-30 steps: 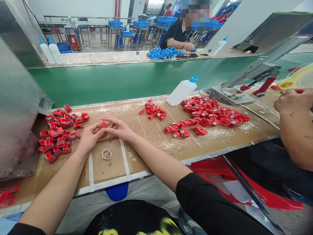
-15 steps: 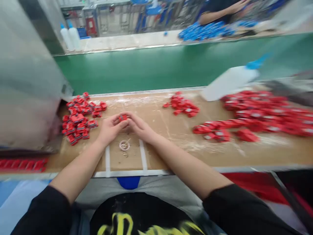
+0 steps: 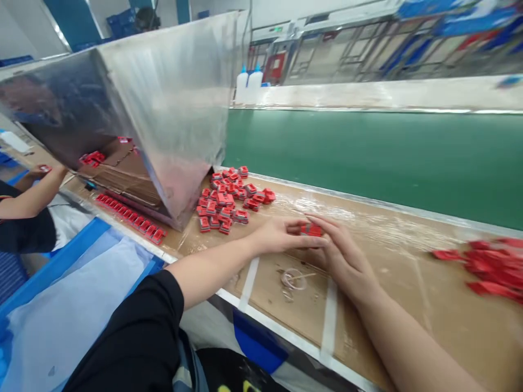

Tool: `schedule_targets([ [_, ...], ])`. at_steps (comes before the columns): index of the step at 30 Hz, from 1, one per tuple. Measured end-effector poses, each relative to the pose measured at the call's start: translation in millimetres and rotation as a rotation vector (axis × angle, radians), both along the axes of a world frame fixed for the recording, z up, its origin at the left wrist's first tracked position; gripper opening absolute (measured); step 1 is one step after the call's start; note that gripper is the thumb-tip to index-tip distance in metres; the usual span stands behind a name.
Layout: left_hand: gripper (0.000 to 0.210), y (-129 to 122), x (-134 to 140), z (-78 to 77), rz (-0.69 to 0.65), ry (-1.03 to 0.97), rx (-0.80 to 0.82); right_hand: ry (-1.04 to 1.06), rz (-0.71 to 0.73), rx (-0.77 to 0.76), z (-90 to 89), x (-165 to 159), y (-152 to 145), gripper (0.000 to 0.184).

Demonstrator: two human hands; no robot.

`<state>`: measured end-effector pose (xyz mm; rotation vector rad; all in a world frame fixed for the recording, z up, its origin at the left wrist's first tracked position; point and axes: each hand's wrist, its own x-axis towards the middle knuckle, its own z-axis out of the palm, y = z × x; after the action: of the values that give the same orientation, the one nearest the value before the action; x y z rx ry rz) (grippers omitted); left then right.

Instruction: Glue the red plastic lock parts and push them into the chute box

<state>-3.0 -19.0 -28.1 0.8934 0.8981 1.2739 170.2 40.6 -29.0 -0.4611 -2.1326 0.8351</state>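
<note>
A small red-and-grey plastic piece [image 3: 311, 230], shaped like a toy car body, is between my two hands over the bench. My left hand [image 3: 280, 237] grips it from the left with thumb and fingers. Bent around its far and right sides, my right hand [image 3: 347, 253] closes on it too, fingertips meeting those of the left. To the left of my hands lies a heap of similar red-and-grey pieces [image 3: 224, 198]. Just below them, a thin clear ring [image 3: 293, 279] with a small stick sits on the cardboard bench top.
A metal hood [image 3: 175, 103] stands on the bench at left, with a row of red pieces [image 3: 133, 218] along its front. Red parts [image 3: 496, 267] lie at right. A green belt [image 3: 368, 158] runs behind. Another person's arm [image 3: 35, 196] shows far left.
My view has swung left, bringing the metal hood and another person's arm into sight. Both hands keep hold of the red-and-grey plastic piece.
</note>
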Motion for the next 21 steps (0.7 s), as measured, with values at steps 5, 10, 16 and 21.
schedule_targets([
  [5,0.061,0,-9,4.3,-0.027,0.145,0.061,-0.105,0.117,0.283,16.8,2,2,0.053],
  [10,0.058,-17,-10,27.6,-0.098,0.712,0.255,-0.236,0.026,0.471,28.1,19,-4,0.037],
  [16,0.026,-50,-45,53.0,0.396,1.795,0.281,-0.573,-0.332,0.501,1.7,147,5,0.037],
  [21,0.028,-42,-74,57.4,0.242,1.943,0.325,-0.460,-0.671,0.453,24.7,178,1,0.047],
])
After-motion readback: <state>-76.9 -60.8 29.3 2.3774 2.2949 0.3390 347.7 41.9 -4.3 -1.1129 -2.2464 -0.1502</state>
